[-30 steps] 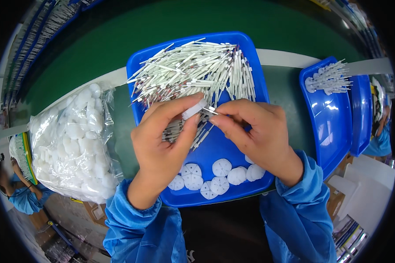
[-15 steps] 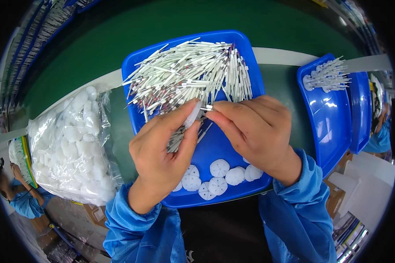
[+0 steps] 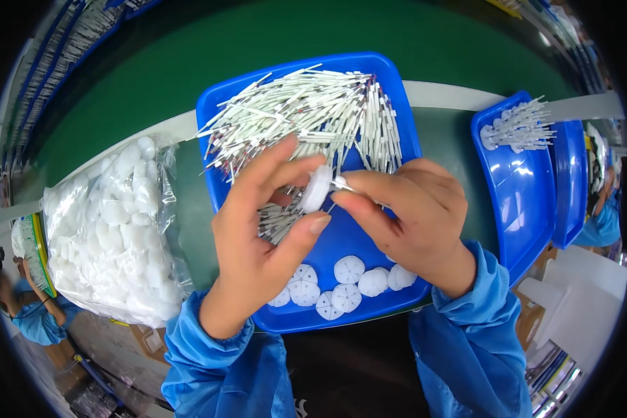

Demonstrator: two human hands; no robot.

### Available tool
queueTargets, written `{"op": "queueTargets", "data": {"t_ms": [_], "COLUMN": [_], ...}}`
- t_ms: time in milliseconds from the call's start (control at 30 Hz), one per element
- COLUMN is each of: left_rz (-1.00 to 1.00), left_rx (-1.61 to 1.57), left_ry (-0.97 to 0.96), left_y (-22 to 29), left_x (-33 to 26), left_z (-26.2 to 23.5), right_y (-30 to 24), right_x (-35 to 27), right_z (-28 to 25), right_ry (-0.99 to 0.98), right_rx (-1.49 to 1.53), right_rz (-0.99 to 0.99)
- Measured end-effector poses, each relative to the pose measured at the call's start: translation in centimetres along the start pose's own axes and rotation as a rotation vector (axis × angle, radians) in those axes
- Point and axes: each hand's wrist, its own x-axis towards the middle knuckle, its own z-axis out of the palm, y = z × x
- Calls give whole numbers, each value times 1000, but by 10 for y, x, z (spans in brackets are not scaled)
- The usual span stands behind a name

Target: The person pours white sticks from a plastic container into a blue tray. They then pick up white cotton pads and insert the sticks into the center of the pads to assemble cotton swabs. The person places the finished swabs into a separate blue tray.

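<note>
Over the front blue tray (image 3: 313,322), my right hand (image 3: 411,216) pinches a thin white stick (image 3: 343,184) between thumb and forefinger. At the stick's left end is a round white plastic disc (image 3: 318,188), standing on edge. My left hand (image 3: 254,223) is open, thumb and fingers spread around the disc; fingertips are close to its rim, though whether they touch I cannot tell. A heap of thin white sticks (image 3: 292,111) fills the tray's far part. Several loose white discs (image 3: 347,297), with small holes and radial lines, lie along its near side.
A clear plastic bag (image 3: 111,237) full of white discs lies left of the tray. At right, another blue tray (image 3: 519,216) holds disc-and-stick pieces (image 3: 519,125) at its far end. A green surface (image 3: 425,42) stretches behind. Other people in blue sleeves are at both edges.
My left fingers have loosened from a pinch on the disc and spread apart. The disc has turned to show more of its face, with the stick still in my right pinch.
</note>
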Motion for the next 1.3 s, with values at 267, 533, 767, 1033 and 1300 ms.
{"op": "queueTargets", "data": {"t_ms": [267, 533, 767, 1033, 1300], "left_rz": [289, 385, 409, 422, 376], "left_rx": [265, 303, 309, 337, 308], "left_ry": [-31, -48, -148, -155, -69], "left_y": [3, 1, 4, 3, 7], "left_x": [9, 9, 10, 10, 9], "left_z": [-4, -1, -5, -5, -2], "right_y": [9, 6, 7, 13, 11], "right_x": [6, -2, -2, -4, -4], "right_z": [-3, 3, -5, 1, 3], "right_ry": [-86, -95, -160, -165, -189], "right_rx": [648, 810, 1045, 1117, 1116], "right_rz": [343, 406, 581, 588, 521]}}
